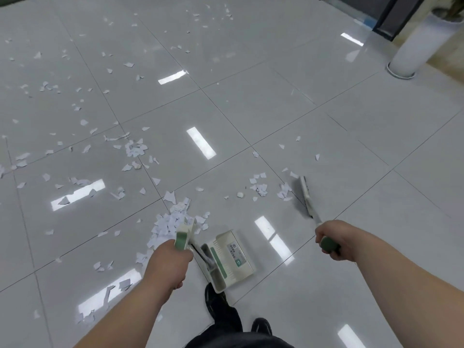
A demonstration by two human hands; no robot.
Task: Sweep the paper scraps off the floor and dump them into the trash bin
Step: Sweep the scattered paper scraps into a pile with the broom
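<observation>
White paper scraps (135, 149) lie scattered over the glossy grey tile floor, mostly on the left, with a denser pile (170, 222) by the dustpan handle and a small cluster (259, 185) beside the broom head. My left hand (167, 262) grips the green-capped handle of a cream dustpan (229, 258), whose pan stands on the floor just ahead of my feet. My right hand (332, 241) grips the green end of a broom (305, 197); its dark bristles touch the floor to the right of the small cluster. No trash bin is in view.
A tall white planter (414, 46) stands at the far right next to a dark door frame (391, 18). My dark shoes (218, 305) stand right behind the dustpan. Ceiling lights reflect in bright strips on the tiles.
</observation>
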